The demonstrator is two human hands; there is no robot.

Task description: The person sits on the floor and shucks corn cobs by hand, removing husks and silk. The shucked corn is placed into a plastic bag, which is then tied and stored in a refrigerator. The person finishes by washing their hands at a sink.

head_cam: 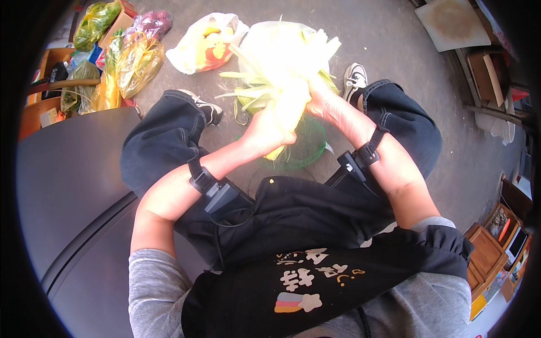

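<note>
An ear of corn [289, 112] is held between my knees, its pale husk strips splayed outward and washed out by strong light. My left hand [270, 131] grips its lower end, where a yellow tip with silk [274, 153] pokes out below the fingers. Higher up, my right hand [319, 99] is closed around the husk side of the ear; glare hides the exact contact. Beneath my hands stands a green mesh basket [315, 145]. Just beyond them lies a white plastic bag [258, 36], partly covered by husks [251, 91].
A white plastic bag with yellow and red contents [207, 48] sits on the floor ahead. Bagged vegetables [139, 63] crowd the upper left. A large dark grey appliance [80, 169] stands close at my left. Shelving with a cardboard box [486, 78] lines the right, with wooden drawers [484, 257] behind.
</note>
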